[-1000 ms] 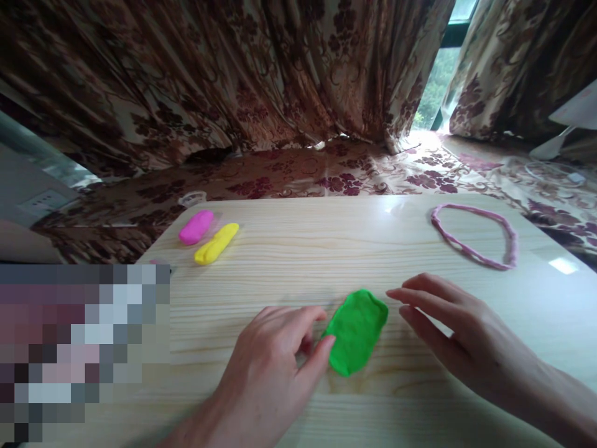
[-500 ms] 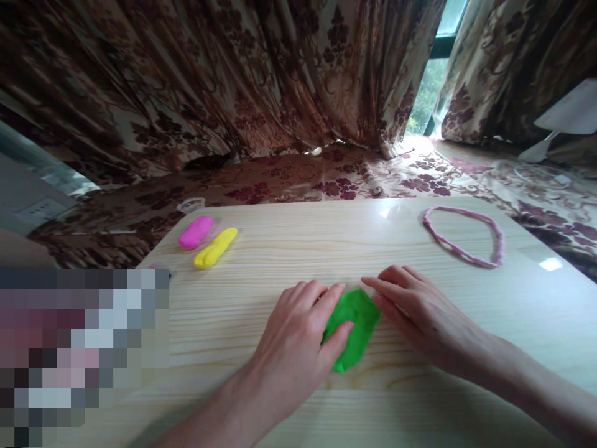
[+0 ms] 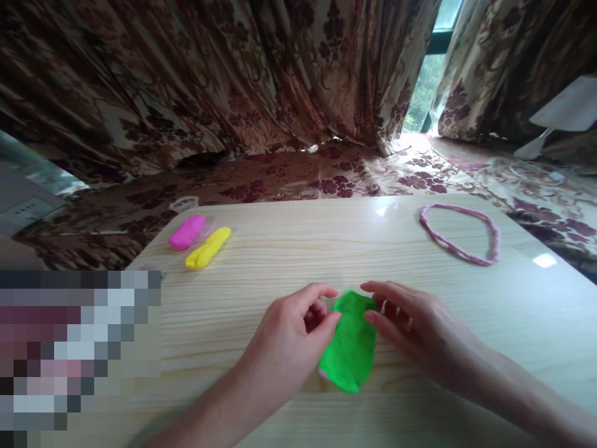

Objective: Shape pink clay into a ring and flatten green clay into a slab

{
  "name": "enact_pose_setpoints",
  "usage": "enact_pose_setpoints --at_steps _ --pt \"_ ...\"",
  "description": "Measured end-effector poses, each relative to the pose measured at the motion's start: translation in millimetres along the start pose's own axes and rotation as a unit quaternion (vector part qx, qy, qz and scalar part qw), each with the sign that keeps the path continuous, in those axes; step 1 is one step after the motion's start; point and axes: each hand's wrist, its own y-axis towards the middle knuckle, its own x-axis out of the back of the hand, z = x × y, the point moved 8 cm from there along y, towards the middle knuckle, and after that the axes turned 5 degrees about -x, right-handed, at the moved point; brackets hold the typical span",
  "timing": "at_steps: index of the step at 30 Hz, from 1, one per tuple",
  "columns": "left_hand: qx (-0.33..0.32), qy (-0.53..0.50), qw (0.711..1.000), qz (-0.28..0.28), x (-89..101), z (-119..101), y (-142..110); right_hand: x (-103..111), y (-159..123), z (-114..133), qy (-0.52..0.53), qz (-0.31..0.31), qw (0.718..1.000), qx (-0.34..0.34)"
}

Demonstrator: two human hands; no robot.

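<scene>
A flattened piece of green clay (image 3: 349, 348) lies near the front of a light wooden table (image 3: 298, 249). My left hand (image 3: 289, 342) pinches its upper left edge between thumb and fingers. My right hand (image 3: 410, 323) grips the upper right edge the same way. The far end of the clay is lifted a little between the two hands. A trace of pink shows at its lower left edge.
A pink clay roll (image 3: 187, 231) and a yellow clay roll (image 3: 208, 247) lie at the table's far left. A pink clay ring (image 3: 459, 232) lies at the far right. Patterned curtains (image 3: 233, 81) hang behind. A blurred patch covers the lower left.
Both hands closed in on the green clay and took hold of its top edges. The clay went from lying flat and wide to narrower, with its far end raised.
</scene>
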Motion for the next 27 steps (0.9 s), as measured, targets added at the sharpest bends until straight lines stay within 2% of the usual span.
enact_pose_setpoints --at_steps 3,7,11,24,27 --pt "-0.012 0.055 0.998 0.004 -2.0 -5.2 -5.9 -4.9 2.3 1.2 0.042 -0.015 0.999 0.015" --pt "-0.030 0.142 0.989 0.030 -2.9 -12.1 -7.4 -9.8 6.8 7.5 0.048 0.017 0.998 0.038" --pt "-0.033 0.185 0.982 0.026 -0.5 -12.0 -3.6 -11.6 6.7 13.6 0.032 0.037 0.998 0.048" --pt "-0.049 0.215 0.974 0.054 -4.4 -14.2 3.2 -11.6 8.8 26.5 -0.088 0.054 0.989 0.103" --pt "-0.045 0.212 0.974 0.059 -4.0 -13.7 6.0 -7.6 12.2 22.0 -0.086 0.038 0.991 0.091"
